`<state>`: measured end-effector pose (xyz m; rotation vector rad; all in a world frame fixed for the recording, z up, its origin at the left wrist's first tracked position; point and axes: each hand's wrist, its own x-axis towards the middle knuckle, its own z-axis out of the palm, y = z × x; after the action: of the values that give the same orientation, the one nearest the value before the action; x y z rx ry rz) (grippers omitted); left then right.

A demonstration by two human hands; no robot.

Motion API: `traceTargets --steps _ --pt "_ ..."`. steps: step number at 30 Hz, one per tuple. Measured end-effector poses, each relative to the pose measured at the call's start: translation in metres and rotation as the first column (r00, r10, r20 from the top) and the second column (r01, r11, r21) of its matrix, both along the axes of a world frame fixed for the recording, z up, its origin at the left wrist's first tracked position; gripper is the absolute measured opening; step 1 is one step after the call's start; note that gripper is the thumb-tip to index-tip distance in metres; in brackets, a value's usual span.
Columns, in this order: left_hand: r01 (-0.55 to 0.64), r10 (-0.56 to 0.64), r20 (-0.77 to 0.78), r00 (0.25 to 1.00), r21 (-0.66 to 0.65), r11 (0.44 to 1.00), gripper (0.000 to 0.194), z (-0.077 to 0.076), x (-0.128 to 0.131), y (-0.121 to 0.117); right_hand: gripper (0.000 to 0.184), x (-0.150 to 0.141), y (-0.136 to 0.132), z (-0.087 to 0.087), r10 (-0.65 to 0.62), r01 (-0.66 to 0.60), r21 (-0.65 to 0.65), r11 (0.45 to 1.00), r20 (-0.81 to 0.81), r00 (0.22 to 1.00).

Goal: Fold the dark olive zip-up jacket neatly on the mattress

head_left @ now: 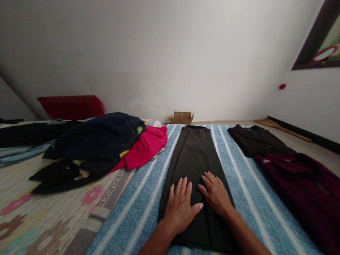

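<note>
The left hand (180, 202) and the right hand (215, 191) both lie flat, with the palms down, on the dark trousers (195, 156). Neither of the hands is gripping; the fingers are stretched forward and a little apart. The left thumb is spread out toward the right hand, and the right thumb points toward the left one. Between the hands there is a narrow strip of dark cloth.

The dark trousers are directly under the hands. They are folded lengthwise and extend forward beyond the fingertips, with the waistband at the far end. Below them is a blue sheet with white stripes (241, 198), which shows on both sides of the hands.

To the right of the hands lies a purple garment (300, 184), and farther ahead on this side, a folded dark brown garment (260, 140). To the left of the hands, well apart, a navy garment (98, 138) lies in a heap with a pink garment (148, 147), on a flowered blanket (16, 198). Far ahead of the hands, near the wall (172, 60), stands a cardboard box (182, 117).
</note>
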<state>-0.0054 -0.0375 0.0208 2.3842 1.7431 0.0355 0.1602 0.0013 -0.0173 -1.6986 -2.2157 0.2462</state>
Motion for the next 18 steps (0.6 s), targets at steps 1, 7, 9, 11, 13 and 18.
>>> traceTargets --steps 1,7,9,11,13,18 --pt "-0.001 0.001 -0.002 1.0 -0.002 1.0 0.075 0.0005 0.0 -0.0003 0.048 -0.0002 -0.0001 0.0004 -0.001 0.001 -0.002 1.0 -0.002 1.0" --pt "-0.005 0.005 -0.011 1.0 0.002 1.0 0.073 0.0007 -0.001 -0.0001 0.049 -0.0014 0.0004 0.0013 -0.005 0.005 -0.012 1.0 -0.002 1.0" --pt "0.0 0.0 -0.013 1.0 0.014 1.0 0.073 -0.0009 -0.0016 0.0006 0.049 -0.0016 0.001 0.0009 -0.008 0.008 -0.009 1.0 -0.001 1.0" --pt "0.005 -0.004 -0.013 1.0 0.023 1.0 0.073 -0.0024 -0.002 0.0012 0.049 -0.0015 0.0012 0.0011 -0.009 0.009 -0.007 1.0 -0.002 1.0" --pt "0.007 -0.007 -0.011 1.0 0.025 1.0 0.072 -0.0033 -0.0022 0.0015 0.049 -0.0015 0.0011 0.0018 -0.008 0.008 -0.009 1.0 -0.007 1.0" --pt "0.003 -0.003 -0.011 1.0 0.02 1.0 0.072 -0.0024 -0.0019 0.001 0.049 -0.0018 0.0004 0.0038 -0.008 0.008 -0.019 1.0 -0.014 1.0"
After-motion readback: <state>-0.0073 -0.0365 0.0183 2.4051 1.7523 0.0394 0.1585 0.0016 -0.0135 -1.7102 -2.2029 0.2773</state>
